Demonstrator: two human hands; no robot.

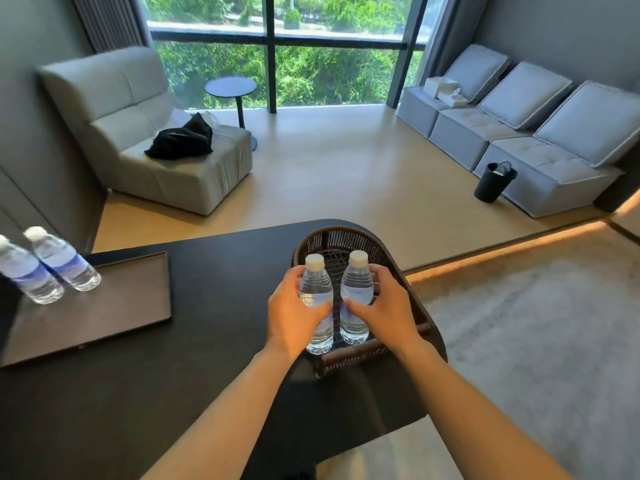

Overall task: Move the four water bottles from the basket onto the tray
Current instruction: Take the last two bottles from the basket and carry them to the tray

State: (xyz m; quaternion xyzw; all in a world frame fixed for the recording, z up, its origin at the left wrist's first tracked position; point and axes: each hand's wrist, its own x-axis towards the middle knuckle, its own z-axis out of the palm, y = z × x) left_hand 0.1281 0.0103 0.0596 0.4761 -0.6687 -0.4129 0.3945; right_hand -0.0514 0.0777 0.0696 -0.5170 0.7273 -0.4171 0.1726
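From the head camera, a dark woven basket [349,237] sits near the right end of a black table [214,306]. Two water bottles stand upright in it, side by side. The left hand [294,313] is wrapped around the left bottle [316,299], and the right hand [384,306] is wrapped around the right bottle [356,296]. Two other bottles [65,259] already stand on the flat tray [114,317] at the left.
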